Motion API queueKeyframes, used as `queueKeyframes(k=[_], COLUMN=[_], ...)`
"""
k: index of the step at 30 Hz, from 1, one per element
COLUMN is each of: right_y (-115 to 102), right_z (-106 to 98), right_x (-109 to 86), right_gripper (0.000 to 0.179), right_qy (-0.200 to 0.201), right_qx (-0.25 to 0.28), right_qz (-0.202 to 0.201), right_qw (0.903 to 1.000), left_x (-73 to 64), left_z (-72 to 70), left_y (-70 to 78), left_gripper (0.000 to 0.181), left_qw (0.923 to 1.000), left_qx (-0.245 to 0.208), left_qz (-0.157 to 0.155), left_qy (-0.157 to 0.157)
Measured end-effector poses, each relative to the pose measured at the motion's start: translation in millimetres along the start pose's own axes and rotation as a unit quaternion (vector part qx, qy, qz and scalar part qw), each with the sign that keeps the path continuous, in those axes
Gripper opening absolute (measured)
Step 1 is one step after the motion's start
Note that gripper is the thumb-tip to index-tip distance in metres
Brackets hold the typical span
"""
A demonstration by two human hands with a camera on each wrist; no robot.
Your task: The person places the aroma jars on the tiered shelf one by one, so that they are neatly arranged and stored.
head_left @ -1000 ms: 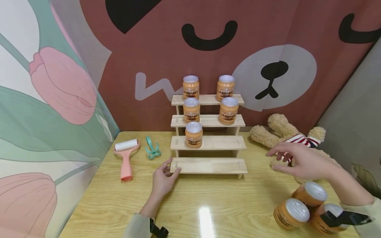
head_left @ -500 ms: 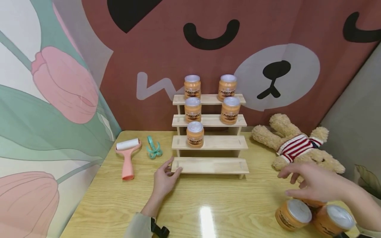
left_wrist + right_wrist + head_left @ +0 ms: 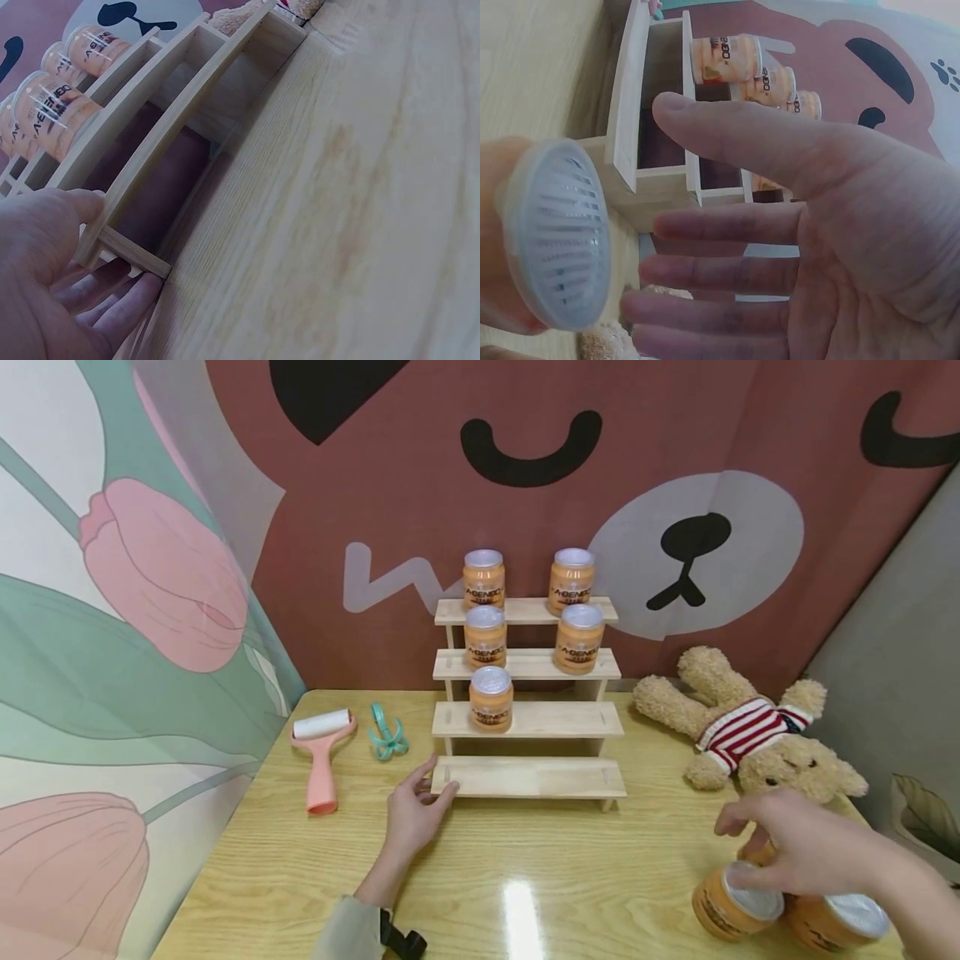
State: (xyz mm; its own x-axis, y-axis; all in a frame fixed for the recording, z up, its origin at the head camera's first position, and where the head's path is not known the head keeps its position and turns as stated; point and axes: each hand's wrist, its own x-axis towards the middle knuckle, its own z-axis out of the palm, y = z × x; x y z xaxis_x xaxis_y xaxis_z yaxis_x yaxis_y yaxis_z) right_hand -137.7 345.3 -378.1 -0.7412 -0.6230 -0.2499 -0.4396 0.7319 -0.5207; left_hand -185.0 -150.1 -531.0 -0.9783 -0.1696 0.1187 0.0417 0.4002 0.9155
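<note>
Head view: my left hand, 7 o'clock in frame, grips the left end of the bottom step of a four-tier wooden shelf. My right hand, 4 o'clock, is over three loose jars, orange with silvery lids, grouped close on the desk. Thumb overlaps the lid at the hand's 8 o'clock; touching or not, can't tell. One jar mostly hidden behind the hand. Shelved jars: two on top tier, two on second, one at left on third, all upright. Plush bear lies at right hand's 11 o'clock; lint roller and teal claw-shaped tool at 8 o'clock in frame. Risk, I'd judge: jars sit so close that descending fingers could knock a neighbour over.

Left wrist view: thumb on the step's edge, fingers beneath by the end support, at 8 o'clock; shelved jars at 10. Risk: tugging or lifting this end could tilt the shelf and slide jars off narrow tiers.

Right wrist view: fingers fairly straight, thumb well apart, nothing held. Ridged lid at 8 o'clock, seated on its jar; a lid-only grip might slip. Contents: can't tell.
</note>
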Motion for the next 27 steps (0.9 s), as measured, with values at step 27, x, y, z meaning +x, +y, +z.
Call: queueKeyframes(k=[27], right_y=[-8.1], right_z=[17.9], right_x=[12.7], right_gripper=[0.050], right_qy=[-0.058], right_qx=[-0.050], right_qz=[0.053], right_qw=[0.9956], left_x=[0.2], left_z=[-0.3], left_y=[-0.1], left_gripper=[0.061], left_qw=[1.0000], left_qx=[0.000], left_qz=[0.007], left_qy=[0.001])
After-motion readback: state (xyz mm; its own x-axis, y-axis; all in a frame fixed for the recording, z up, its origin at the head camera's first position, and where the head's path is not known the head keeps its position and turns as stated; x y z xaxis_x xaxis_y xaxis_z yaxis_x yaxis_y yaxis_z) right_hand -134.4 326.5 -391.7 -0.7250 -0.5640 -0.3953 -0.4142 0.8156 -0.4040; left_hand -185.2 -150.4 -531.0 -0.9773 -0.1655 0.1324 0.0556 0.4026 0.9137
